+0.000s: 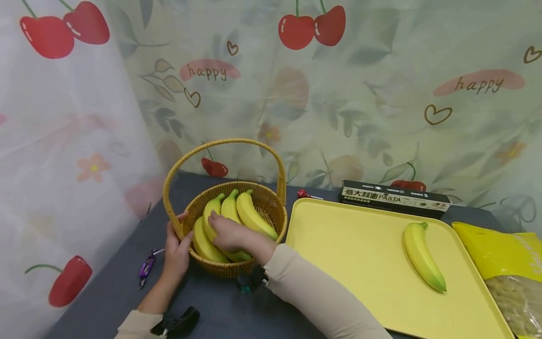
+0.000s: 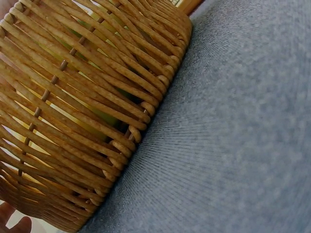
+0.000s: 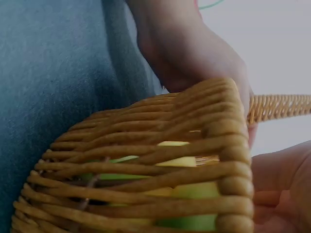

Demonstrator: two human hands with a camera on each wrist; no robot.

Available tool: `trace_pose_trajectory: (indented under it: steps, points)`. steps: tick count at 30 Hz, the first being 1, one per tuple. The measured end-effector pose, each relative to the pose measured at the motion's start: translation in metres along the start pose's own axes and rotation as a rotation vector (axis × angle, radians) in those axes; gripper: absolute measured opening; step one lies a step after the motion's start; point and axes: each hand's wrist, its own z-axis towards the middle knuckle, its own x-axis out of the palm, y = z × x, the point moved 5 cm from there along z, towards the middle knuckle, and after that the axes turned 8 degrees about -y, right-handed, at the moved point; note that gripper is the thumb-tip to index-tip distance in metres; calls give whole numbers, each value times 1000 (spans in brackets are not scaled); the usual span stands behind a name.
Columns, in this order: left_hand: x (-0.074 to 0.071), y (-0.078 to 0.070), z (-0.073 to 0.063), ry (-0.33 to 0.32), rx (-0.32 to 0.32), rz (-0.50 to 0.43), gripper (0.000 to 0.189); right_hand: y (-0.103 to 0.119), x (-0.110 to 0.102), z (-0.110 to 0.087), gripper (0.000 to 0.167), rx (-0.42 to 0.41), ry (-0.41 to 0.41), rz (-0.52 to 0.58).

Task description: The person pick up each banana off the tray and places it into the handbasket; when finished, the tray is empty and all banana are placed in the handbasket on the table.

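Note:
A wicker basket (image 1: pixel 216 269) with a tall arched handle holds several yellow bananas (image 1: pixel 254 216), lying side by side with stems toward the back. My left hand (image 1: pixel 177 252) grips the basket's left rim at the foot of the handle, thumb near the inside edge. Inside the basket, my right hand (image 1: pixel 233 233) has its fingers bent over a banana (image 1: pixel 210 210) left of centre; its palm side is hidden. In the right wrist view, the woven wall (image 3: pixel 146 160) covers most of the bananas. Another banana (image 1: pixel 423 256) lies on a yellow tray (image 1: pixel 338 254) to the right.
A black pasta box (image 1: pixel 394 197) stands behind the tray, near a red-wrapped lollipop (image 1: pixel 302 193). A purple-wrapped candy (image 1: pixel 147 269) lies left of the basket. At far right is a yellow bag (image 1: pixel 499 254) with a clear window. A patterned curtain (image 1: pixel 262 84) backs the dark table.

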Motion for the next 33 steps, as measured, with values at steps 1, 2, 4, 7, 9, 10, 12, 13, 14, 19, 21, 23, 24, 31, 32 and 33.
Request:
trace_pose_trajectory:
  steps: [1,2,4,7,9,10,12,13,14,19,21,23,24,31,32,33]
  points:
    - [0,0,0,-1,0,-3,42,1,1,-1,60,-3,4,-18]
    - [0,0,0,-3,0,-4,42,2,1,-3,60,-3,8,-31]
    - [1,0,0,-4,3,-10,42,3,1,-5,61,-6,18,-50]
    - [1,-1,0,-8,17,-22,42,3,0,-8,61,-17,25,-63]
    - [0,-1,0,-9,25,-21,41,2,0,-9,61,-30,26,-63]
    - [0,-1,0,-10,27,-19,41,2,-1,-9,61,-33,23,-55]
    - [0,-1,0,-10,26,-18,41,0,-3,-10,61,-42,11,-17]
    - [0,-1,0,-9,26,-14,41,-2,-5,-11,61,-45,4,9]
    - [0,-1,-1,-10,24,-9,41,-3,-7,-12,60,-45,-3,37]
    - [1,-1,-1,-13,18,-16,42,-9,-21,-22,55,-53,-40,158]
    - [2,-1,-1,-11,21,-32,42,-12,-27,-30,54,-64,-46,188]
    - [3,-1,-1,-8,25,-46,42,-16,-31,-39,54,-79,-52,208]
    - [3,-1,-2,-5,29,-45,41,-19,-33,-44,54,-89,-53,216]
    - [1,-1,-2,-11,39,-57,40,-38,-50,-78,58,-125,-104,298]
    - [1,-1,-1,-10,40,-59,40,-41,-53,-82,58,-127,-129,311]
    - [1,-1,-1,-8,41,-62,40,-44,-56,-86,58,-132,-155,320]
